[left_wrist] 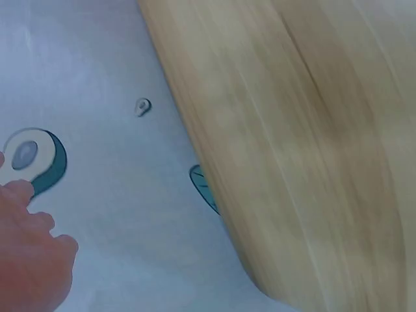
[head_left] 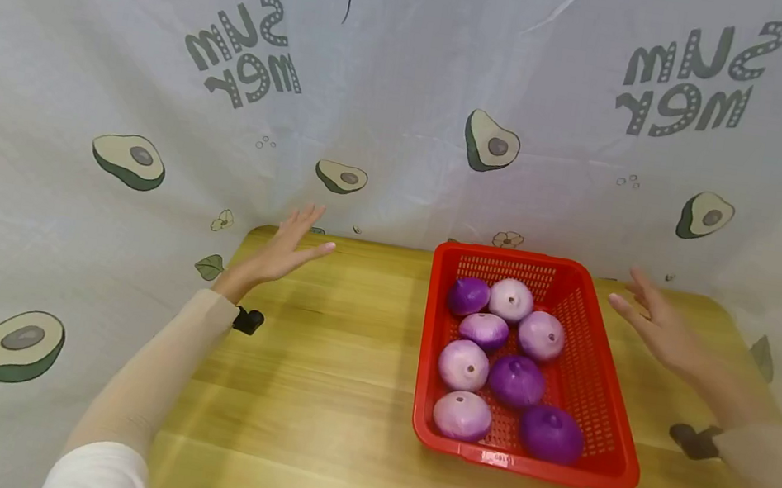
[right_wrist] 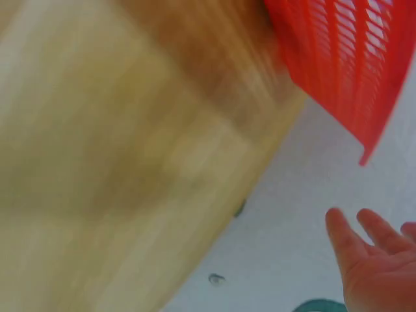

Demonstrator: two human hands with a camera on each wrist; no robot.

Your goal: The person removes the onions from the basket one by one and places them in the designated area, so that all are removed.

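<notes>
A red plastic basket point(head_left: 430, 350) with slotted walls stands on the wooden table, right of the middle in the head view. Several purple and pale onions point(head_left: 518, 381) lie in it, mostly along its left and near parts. To the basket's left, my left hand point(head_left: 282, 250) hovers over the table's far left corner with fingers stretched out and nothing held. My right hand point(head_left: 661, 324) is raised just beyond the basket's right wall, apart from it, its fingers loosely extended and holding nothing. In the right wrist view the basket's wall point(right_wrist: 338, 65) shows above that hand.
The wooden table point(head_left: 309, 399) has rounded far corners. Behind it and at its left hangs a pale cloth point(head_left: 415, 72) printed with avocados and lettering. Black straps with small mounts point(head_left: 248, 321) sit on both wrists.
</notes>
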